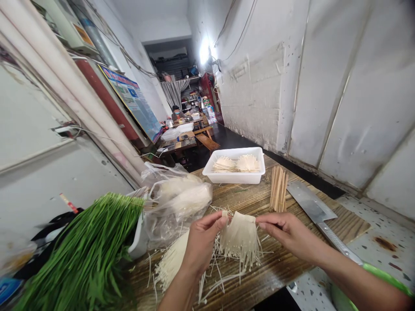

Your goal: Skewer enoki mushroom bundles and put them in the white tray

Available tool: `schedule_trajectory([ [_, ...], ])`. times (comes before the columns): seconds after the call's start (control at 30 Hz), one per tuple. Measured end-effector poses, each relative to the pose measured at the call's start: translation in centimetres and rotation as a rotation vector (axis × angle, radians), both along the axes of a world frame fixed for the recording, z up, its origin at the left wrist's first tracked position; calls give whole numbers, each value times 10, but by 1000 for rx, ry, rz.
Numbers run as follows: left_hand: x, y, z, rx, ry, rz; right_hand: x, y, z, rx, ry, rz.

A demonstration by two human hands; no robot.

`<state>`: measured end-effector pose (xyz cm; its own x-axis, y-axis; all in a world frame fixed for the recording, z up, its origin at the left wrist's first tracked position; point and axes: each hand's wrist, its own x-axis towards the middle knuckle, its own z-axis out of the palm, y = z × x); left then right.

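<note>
Left hand (201,247) and right hand (289,234): each pinching one top corner of a fanned enoki mushroom bunch (240,240), held between them just above the table (279,270). Bunch: cut edge up, strands hanging toward the person; both hands equally near. Beside left hand: loose enoki (171,263), bagged enoki (177,203), chives (87,255). Beyond right hand: skewers (279,188), cleaver (316,214), white tray (235,165).

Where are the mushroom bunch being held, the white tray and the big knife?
enoki mushroom bunch (240,237), head view, middle of the fanned strands between both hands.
white tray (236,177), head view, its near wall.
cleaver (309,203), head view, flat of the blade.
</note>
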<state>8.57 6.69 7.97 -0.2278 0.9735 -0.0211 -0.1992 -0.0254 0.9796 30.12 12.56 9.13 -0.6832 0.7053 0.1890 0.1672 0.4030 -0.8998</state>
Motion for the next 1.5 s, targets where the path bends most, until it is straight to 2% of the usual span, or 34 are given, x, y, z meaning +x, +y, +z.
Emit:
schedule_trajectory([
  [0.2, 4, -2, -3, -19, 4, 54, 3, 0, -4, -25, 22, 39],
  [0.4, 7, -7, 0, -31, 6, 61, 6, 3, -10, -13, 16, 31],
  [0.57, 10, -10, 5, -1, 94, -2, 6, 4, -12, 0, 17, 24],
  [0.83, 9, -10, 5, 81, 290, 48, -1, 1, -9, 2, 8, 2],
  [0.97, 7, -11, 8, 18, 183, 18, -4, 1, -7, -8, 5, -20],
  [1.07, 5, -9, 10, -28, 116, -10, -5, 1, -5, -46, 2, -25],
  [1.27, 3, -3, 9, -53, 203, -171, -10, 4, -3, -160, 45, -23],
  [1.4, -5, 0, 1, -131, 86, -172, -11, 10, -3, -318, 80, -58],
  [1.47, -13, 1, -5, -168, 96, -204, -10, 13, -3, -370, 102, -63],
  [1.5, -17, 0, -8, -171, 127, -181, -9, 14, -3, -390, 111, -70],
])
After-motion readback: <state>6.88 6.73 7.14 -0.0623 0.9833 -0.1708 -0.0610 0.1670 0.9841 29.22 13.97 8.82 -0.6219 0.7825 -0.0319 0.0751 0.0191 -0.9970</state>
